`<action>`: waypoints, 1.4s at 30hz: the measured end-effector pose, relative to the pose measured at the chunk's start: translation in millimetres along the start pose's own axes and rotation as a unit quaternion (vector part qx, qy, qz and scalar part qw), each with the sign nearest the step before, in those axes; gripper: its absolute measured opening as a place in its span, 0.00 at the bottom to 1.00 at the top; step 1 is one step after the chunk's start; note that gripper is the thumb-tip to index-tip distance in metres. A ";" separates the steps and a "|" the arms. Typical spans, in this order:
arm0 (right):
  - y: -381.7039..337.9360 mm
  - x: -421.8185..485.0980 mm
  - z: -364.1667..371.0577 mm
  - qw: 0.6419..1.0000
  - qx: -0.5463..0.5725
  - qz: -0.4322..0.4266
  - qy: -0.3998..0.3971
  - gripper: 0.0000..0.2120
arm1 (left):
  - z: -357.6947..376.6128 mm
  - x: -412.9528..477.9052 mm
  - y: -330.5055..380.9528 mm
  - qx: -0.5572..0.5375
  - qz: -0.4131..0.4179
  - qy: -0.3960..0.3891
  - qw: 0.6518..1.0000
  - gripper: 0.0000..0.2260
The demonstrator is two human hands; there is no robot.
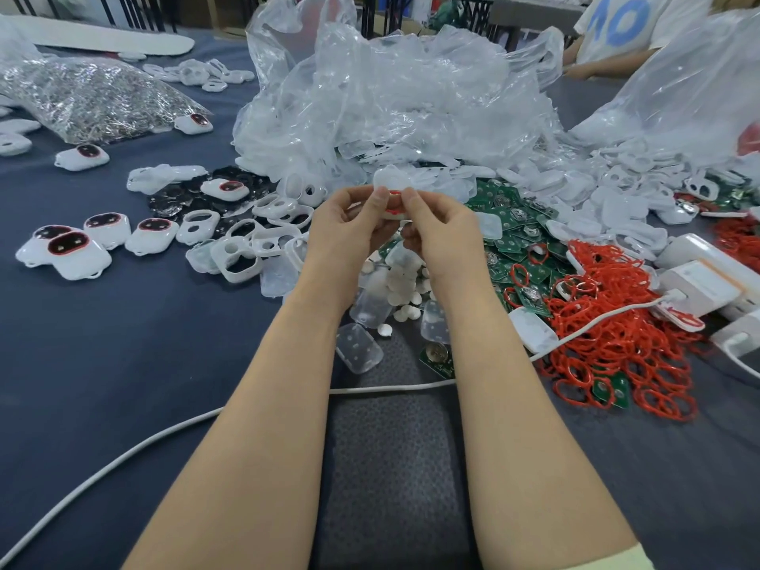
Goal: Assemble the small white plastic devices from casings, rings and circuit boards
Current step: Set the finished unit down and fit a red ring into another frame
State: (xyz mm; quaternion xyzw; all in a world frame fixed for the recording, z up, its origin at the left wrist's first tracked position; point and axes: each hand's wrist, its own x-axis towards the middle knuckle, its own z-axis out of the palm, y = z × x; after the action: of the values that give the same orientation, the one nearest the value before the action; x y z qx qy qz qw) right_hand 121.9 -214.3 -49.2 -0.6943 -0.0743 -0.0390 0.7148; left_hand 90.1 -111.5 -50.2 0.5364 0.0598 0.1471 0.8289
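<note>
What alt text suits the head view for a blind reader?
Left hand and right hand hold a white casing with a red ring over a blue table. Assembled devices lie left; red rings and green circuit boards right.

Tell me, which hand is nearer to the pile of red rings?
Right. The right hand is left of the pile of red rings, across some circuit boards; the left hand is farther left. Both grip one white casing.
</note>
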 end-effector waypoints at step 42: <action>1.6 -0.6 1.8 0.978 -0.189 -0.045 0.078 0.05 | 2.8 5.4 -8.2 0.151 0.032 0.016 0.988 0.04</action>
State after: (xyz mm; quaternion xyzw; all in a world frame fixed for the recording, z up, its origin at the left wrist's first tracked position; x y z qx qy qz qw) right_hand 121.4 -212.5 -50.8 -0.8075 -0.0403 -0.1387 0.5719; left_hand 97.4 -115.4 -56.1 0.6543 0.0778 0.1712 0.7325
